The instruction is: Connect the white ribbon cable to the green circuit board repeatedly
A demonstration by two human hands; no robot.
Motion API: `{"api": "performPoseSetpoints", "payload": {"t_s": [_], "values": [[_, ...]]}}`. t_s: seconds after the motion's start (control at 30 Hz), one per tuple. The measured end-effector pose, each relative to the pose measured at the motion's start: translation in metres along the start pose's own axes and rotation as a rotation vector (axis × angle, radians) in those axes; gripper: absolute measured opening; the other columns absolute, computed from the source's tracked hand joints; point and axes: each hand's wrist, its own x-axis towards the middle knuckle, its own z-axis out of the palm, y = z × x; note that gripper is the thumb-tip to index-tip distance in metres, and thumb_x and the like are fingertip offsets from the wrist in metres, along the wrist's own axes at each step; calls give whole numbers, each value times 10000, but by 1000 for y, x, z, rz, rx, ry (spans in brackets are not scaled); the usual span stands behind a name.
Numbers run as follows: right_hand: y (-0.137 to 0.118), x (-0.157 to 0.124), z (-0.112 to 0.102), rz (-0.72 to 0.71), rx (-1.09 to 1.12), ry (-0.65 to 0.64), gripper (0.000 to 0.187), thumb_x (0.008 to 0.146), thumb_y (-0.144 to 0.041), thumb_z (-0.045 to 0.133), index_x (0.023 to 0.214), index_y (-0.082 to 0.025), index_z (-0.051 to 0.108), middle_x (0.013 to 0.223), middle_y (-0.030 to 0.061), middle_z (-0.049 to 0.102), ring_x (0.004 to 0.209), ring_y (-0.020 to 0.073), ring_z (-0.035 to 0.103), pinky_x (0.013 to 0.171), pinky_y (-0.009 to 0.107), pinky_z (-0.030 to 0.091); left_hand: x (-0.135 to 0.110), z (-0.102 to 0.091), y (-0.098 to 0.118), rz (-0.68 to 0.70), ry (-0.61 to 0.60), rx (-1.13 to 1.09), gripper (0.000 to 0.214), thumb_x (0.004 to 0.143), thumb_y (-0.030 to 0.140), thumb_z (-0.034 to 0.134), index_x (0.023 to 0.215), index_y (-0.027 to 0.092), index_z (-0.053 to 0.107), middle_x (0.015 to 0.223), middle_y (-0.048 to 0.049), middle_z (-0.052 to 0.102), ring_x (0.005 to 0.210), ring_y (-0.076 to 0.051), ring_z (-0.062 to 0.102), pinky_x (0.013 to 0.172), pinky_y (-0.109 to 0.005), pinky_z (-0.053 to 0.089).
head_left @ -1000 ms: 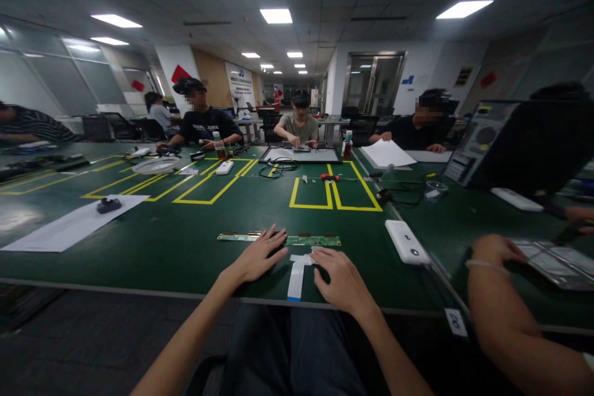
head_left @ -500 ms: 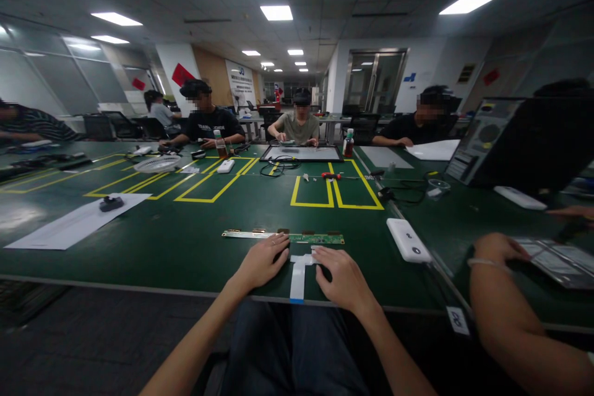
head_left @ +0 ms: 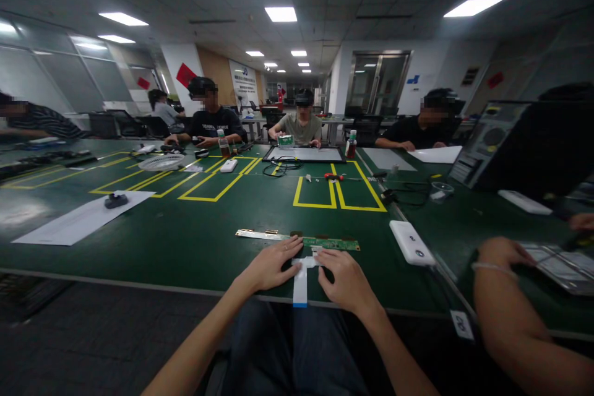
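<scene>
A long, narrow green circuit board (head_left: 335,244) lies on the table in front of me. From its near side a white flat ribbon cable (head_left: 301,291) with a blue end hangs toward the table's front edge. My left hand (head_left: 273,265) has its fingers stretched out over the middle of the board, and its thumb rests apart on the cable's upper part. At the cable's short branch beside the board, my right hand (head_left: 344,277) keeps its bent fingertips on the white strip, thumb close by. The fingertips cover the joint between cable and board.
A white power bank (head_left: 411,242) lies to the right, with a co-worker's arm (head_left: 505,297) beyond it. White paper (head_left: 83,223) carries a small dark object at left. Farther back are a red screwdriver (head_left: 333,177), yellow tape outlines and a computer case (head_left: 487,142).
The circuit board has slid slightly right with my left hand. My left thumb has come onto the cable. Across the table, a person now holds up a small green board.
</scene>
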Motion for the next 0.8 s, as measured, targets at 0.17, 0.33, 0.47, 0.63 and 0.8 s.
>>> {"api": "performPoseSetpoints", "payload": {"t_s": [0.17, 0.33, 0.47, 0.63, 0.8], "values": [[-2, 1, -3, 12, -10, -11, 386, 925, -159, 560, 1266, -227, 728, 1279, 59, 736, 1247, 225, 634, 1104, 403, 473, 4, 2, -5, 14, 52, 11, 598, 1068, 518, 413, 1588, 225, 432, 1679, -71, 324, 1585, -251, 249, 1306, -490, 224], [-3, 1, -3, 12, -25, -28, 397, 927, -169, 559, 1289, -212, 715, 1325, 75, 713, 1287, 229, 615, 1118, 405, 460, 9, 4, -2, 46, 11, -45, 627, 1061, 544, 418, 1598, 221, 417, 1649, -87, 390, 1560, -247, 320, 1282, -456, 295], [-3, 1, -3, 15, -34, -38, 387, 933, -176, 555, 1282, -209, 718, 1298, 74, 727, 1271, 231, 619, 1108, 408, 464, 11, 4, 4, 19, 23, -35, 643, 1058, 555, 413, 1592, 198, 427, 1638, -102, 413, 1549, -252, 347, 1270, -453, 317], [-4, 1, -4, 18, -33, -43, 387, 940, -181, 551, 1290, -214, 711, 1281, 74, 732, 1248, 237, 621, 1089, 410, 469, 12, 4, 6, 17, 29, -43, 632, 1055, 562, 418, 1602, 246, 408, 1642, -73, 412, 1543, -244, 360, 1263, -444, 327], [-3, 1, -4, 25, -54, -54, 379, 939, -185, 558, 1285, -217, 710, 1278, 68, 732, 1250, 232, 612, 1092, 395, 455, 12, 4, 6, 19, 16, -31, 618, 1057, 553, 416, 1596, 251, 422, 1640, -59, 415, 1550, -246, 342, 1271, -443, 308]]}}
